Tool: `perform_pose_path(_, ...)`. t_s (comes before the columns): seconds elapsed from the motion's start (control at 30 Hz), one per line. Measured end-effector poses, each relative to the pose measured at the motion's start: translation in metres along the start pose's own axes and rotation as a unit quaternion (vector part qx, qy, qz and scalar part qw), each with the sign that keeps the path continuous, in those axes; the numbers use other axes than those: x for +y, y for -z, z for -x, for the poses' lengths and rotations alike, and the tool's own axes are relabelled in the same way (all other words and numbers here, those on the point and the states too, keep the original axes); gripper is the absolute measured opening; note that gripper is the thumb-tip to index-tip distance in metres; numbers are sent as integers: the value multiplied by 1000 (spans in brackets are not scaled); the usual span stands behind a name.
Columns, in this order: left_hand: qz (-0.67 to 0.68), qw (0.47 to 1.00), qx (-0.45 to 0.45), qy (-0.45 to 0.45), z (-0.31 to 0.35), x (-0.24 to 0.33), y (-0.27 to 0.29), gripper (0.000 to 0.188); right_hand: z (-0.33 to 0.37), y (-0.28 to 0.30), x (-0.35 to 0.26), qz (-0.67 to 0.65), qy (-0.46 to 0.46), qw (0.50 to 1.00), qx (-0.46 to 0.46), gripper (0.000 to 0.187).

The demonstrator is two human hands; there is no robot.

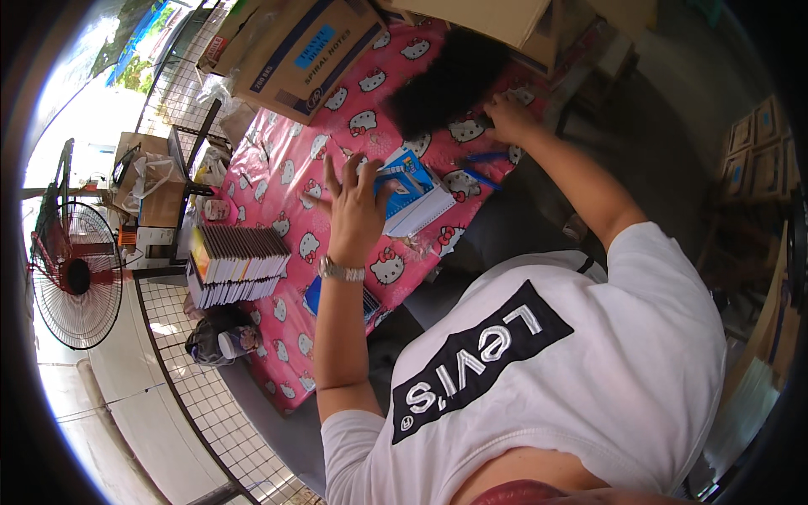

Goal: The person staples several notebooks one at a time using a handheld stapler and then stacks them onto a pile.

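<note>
My left hand [353, 206], wearing a metal watch, hovers over the table with its fingers spread. Beside its thumb lies a notebook with a blue cover [408, 181], over white pages [425, 210] with a row of holes along one edge. My right hand [510, 119] is at the right edge of a black heap [450, 80] of what look like fine coils or strands. Its fingers are curled; whatever lies between them is too small to make out. Two slim blue rods [482, 179] rest just right of the notebook.
A pink patterned cloth [290, 358] covers the table. At its left stands a row of stacked notebooks [240, 265]; a blue notebook [313, 296] lies under my left forearm. Cardboard boxes [307, 63] line the far side. A fan [77, 276] stands far left.
</note>
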State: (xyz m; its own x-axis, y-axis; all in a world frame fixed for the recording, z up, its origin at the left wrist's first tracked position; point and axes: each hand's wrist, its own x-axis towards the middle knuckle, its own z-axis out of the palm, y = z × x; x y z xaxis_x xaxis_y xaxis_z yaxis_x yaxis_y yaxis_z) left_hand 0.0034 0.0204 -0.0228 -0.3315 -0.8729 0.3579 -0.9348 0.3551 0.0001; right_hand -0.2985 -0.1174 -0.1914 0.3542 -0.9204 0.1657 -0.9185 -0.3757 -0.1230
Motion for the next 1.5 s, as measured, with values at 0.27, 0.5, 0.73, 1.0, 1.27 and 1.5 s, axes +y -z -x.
perform_pose_path(0.27, 157, 988, 14, 1, 3, -6, 4, 25, -48, 172, -104, -584, 188, 682, -398, 48)
perform_pose_path(0.5, 174, 985, 20, 5, -5, -4, 5, 28, -59, 179, -110, -354, 225, 826, -376, 54)
perform_pose_path(0.73, 202, 979, 21, 24, -3, -8, 6, 35, -62, 172, -113, -587, 196, 678, -398, 49)
perform_pose_path(1.0, 215, 975, 24, 50, 6, -23, 5, 33, -69, 167, -124, -608, 238, 656, -378, 49)
perform_pose_path(1.27, 316, 934, -71, 149, 7, -46, 6, 30, -80, 158, -140, -563, 210, 698, -389, 40)
perform_pose_path(1.5, 354, 918, -62, 168, 11, -55, -1, 30, -84, 150, -144, -516, 204, 758, -342, 40)
